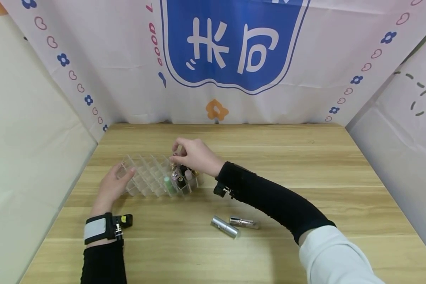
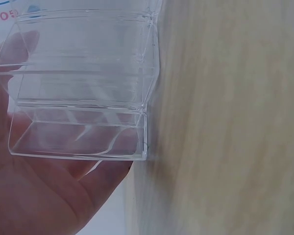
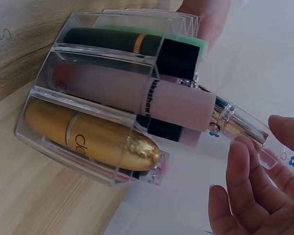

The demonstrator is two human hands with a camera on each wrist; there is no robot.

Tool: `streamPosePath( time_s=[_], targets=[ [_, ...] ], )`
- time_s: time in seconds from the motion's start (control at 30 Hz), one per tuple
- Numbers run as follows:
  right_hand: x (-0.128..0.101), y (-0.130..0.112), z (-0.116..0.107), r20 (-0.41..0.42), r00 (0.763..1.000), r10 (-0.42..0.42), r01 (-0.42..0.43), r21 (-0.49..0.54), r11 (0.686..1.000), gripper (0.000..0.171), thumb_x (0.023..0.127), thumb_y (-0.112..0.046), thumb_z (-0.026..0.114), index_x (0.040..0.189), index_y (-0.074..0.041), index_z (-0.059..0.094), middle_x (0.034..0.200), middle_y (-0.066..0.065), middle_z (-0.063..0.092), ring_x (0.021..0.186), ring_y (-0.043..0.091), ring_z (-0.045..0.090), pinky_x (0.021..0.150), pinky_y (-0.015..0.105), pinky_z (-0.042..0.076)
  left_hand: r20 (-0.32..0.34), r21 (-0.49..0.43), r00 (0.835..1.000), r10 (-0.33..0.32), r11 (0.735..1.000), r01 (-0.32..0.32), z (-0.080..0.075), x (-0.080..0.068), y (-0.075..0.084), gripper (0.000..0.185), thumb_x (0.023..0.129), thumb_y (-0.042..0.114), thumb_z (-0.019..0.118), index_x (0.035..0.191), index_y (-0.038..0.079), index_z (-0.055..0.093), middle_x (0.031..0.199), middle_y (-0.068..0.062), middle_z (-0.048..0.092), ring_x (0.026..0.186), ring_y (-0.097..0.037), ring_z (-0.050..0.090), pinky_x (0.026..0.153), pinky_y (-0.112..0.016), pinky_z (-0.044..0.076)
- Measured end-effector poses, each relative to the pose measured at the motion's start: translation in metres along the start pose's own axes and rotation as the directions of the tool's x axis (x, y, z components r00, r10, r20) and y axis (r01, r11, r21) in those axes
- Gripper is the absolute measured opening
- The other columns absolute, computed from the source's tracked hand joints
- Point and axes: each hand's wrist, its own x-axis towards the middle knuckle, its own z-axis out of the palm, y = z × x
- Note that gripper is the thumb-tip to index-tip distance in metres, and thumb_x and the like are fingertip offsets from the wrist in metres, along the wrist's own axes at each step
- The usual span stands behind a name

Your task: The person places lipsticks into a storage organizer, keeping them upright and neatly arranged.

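A clear compartmented organizer [image 1: 145, 177] [image 2: 83, 83] sits on the wooden table [image 1: 269, 165]. My left hand [image 1: 122, 173] [image 2: 34, 196] holds its left end, thumb on the near side and fingers behind. My right hand [image 1: 175, 156] [image 3: 264, 142] hovers over the organizer's right end and pinches the top of a slim silver tube with a clear cap [image 3: 232, 120], which stands partly inside a compartment. Neighbouring compartments hold a gold lipstick [image 3: 98, 139], a pink tube [image 3: 137, 95], a black lipstick [image 3: 117, 41] and a green one [image 1: 168, 184].
Two silver tubes [image 1: 225, 227] [image 1: 243, 222] lie on the table in front of my right forearm. A printed cloth backdrop [image 1: 230, 59] hangs behind the table, with pale walls on both sides. Most compartments on the organizer's left hold nothing.
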Motion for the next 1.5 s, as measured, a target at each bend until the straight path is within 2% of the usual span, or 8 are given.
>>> streamPosePath(
  time_s=[0.4,0.7,0.97,1.5],
  targets=[
    [0.001,0.001,0.013,0.045,0.999,0.008,-0.005,-0.061,0.998,0.02,0.095,-0.03,0.066,0.109,-0.016,0.061,0.076,-0.007,0.068,0.055,0.005,0.061,0.052,0.017,0.05,-0.005,-0.004,1.0,0.023,1.0,-0.023,0.001,0.001,-0.003,0.089,0.097,0.066,0.038,0.158,0.01,0.009,0.161,-0.029,0.016,0.144,-0.057,0.016,0.109,-0.076,0.021],
    [-0.001,-0.004,0.02,0.053,0.998,-0.035,0.046,-0.212,0.976,0.021,0.095,-0.031,0.066,0.11,-0.016,0.063,0.079,-0.008,0.068,0.058,0.002,0.059,0.052,0.014,0.046,-0.014,-0.008,0.999,0.046,0.999,-0.046,0.001,0.002,-0.002,0.087,0.098,0.063,0.04,0.158,0.008,0.01,0.159,-0.03,0.02,0.144,-0.057,0.018,0.11,-0.075,0.02],
    [0.001,-0.005,0.025,0.06,0.998,-0.028,0.04,-0.216,0.976,0.024,0.094,-0.03,0.066,0.113,-0.015,0.065,0.083,-0.006,0.071,0.059,0.0,0.06,0.051,0.013,0.048,-0.01,-0.012,0.999,0.031,0.999,-0.031,0.001,0.002,-0.002,0.088,0.096,0.065,0.039,0.158,0.01,0.009,0.161,-0.028,0.014,0.145,-0.056,0.015,0.11,-0.075,0.019],
    [0.005,-0.012,0.03,0.062,0.998,-0.027,0.048,-0.369,0.928,0.024,0.096,-0.03,0.062,0.116,-0.017,0.068,0.087,-0.007,0.073,0.056,-0.001,0.058,0.044,0.012,0.042,-0.005,-0.007,1.0,0.018,1.0,-0.018,0.001,0.001,-0.002,0.09,0.096,0.066,0.039,0.158,0.009,0.009,0.161,-0.029,0.011,0.145,-0.056,0.014,0.109,-0.076,0.02]
  ],
)
